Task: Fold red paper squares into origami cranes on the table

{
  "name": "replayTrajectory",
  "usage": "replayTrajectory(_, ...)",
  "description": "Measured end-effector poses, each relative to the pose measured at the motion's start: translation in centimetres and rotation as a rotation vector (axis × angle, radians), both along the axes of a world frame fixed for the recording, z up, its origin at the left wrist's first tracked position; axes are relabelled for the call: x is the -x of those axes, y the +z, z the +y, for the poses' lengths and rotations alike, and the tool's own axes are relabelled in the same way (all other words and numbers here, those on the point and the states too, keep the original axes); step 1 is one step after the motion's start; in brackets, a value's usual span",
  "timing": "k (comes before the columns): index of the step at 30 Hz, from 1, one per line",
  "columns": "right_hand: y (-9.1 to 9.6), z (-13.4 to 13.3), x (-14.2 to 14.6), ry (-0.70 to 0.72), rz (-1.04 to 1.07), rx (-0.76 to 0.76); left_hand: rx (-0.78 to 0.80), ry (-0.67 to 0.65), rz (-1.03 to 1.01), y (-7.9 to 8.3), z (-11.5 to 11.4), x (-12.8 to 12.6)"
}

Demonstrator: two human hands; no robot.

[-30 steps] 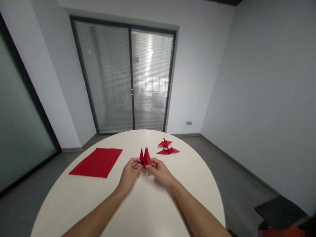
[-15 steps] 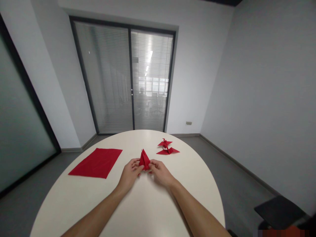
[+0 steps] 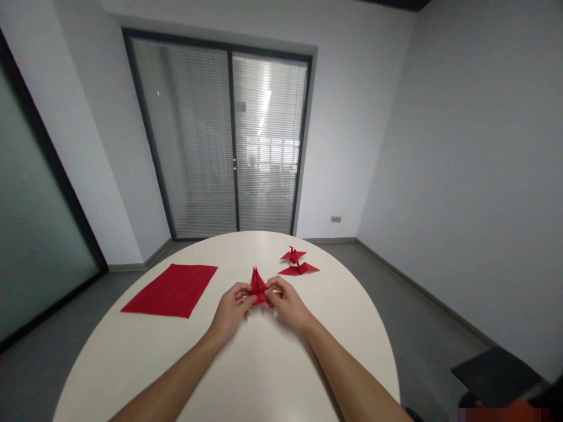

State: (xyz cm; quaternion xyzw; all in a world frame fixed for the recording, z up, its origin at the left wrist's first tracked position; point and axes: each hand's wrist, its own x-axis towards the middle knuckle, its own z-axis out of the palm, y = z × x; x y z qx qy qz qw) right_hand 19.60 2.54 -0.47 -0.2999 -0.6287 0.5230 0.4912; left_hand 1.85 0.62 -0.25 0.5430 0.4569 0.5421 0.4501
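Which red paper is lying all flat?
The red four-cornered paper sheet at left; the held red paper piece and two red paper birds are folded.

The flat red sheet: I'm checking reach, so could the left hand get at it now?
Probably yes: the red sheet lies left of the left hand, with nothing visible between them. That hand would likely first have to release the folded paper, which the right hand also holds.

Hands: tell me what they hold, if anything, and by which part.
A folded red paper: the left hand pinches its lower left side, the right hand its right side.
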Motion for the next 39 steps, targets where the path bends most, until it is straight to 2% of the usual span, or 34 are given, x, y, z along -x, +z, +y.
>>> replayTrajectory(4,0.4,0.0,-0.2,0.028,-0.038,0.058,-0.01,0.0,0.041,0.2,-0.1,0.0)
replayTrajectory(11,0.5,0.2,-0.3,-0.017,-0.084,0.116,-0.03,-0.001,0.084,0.4,-0.3,0.1)
replayTrajectory(17,-0.4,0.6,-0.5,-0.007,-0.096,0.019,-0.02,-0.023,0.064,-0.1,-0.1,0.0)
replayTrajectory(24,-0.7,0.9,-0.3,-0.001,0.023,0.024,0.02,-0.01,-0.02,-0.1,0.0,0.0)
replayTrajectory(29,-0.5,0.9,-0.5,-0.075,-0.074,-0.033,0.046,-0.011,0.031,-0.1,0.0,0.3)
replayTrajectory(34,0.0,0.9,-0.5,-0.13,-0.19,-0.1,0.007,0.005,0.027,-0.3,0.2,0.4)
replayTrajectory(39,0.1,0.6,-0.2,-0.181,-0.229,-0.097,-0.023,0.014,0.043,-0.3,0.2,0.4)
